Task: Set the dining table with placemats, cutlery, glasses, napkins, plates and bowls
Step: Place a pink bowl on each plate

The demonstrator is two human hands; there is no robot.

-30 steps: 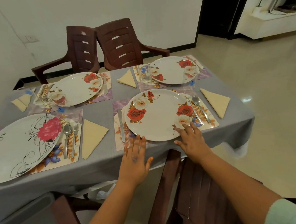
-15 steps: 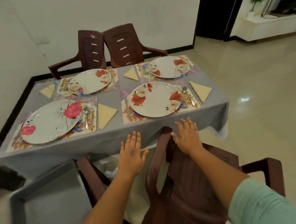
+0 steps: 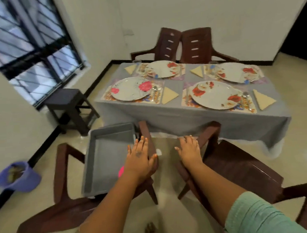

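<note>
The grey-clothed dining table (image 3: 193, 117) carries several place settings. The near right plate (image 3: 214, 94) with red flowers lies on a placemat (image 3: 187, 102), with cutlery (image 3: 245, 95) and a folded yellow napkin (image 3: 263, 100) beside it. The near left plate (image 3: 130, 88) has a spoon and fork (image 3: 156, 91) and a napkin (image 3: 168, 95) to its right. Two more plates (image 3: 164, 69) (image 3: 235, 71) lie at the far side. My left hand (image 3: 139, 158) and my right hand (image 3: 189, 150) hover flat, fingers straight, well short of the table and over the chairs, holding nothing.
A grey tray (image 3: 107, 159) rests on the left brown chair (image 3: 61, 174); another brown chair (image 3: 240, 167) stands at right. Two chairs (image 3: 186, 45) back the far side. A dark stool (image 3: 68, 108) stands by the window, a purple bin (image 3: 17, 177) on the floor at left.
The view has drawn back from the table and swung left. Both hands left the near right plate's edge and now hover over the chairs.
</note>
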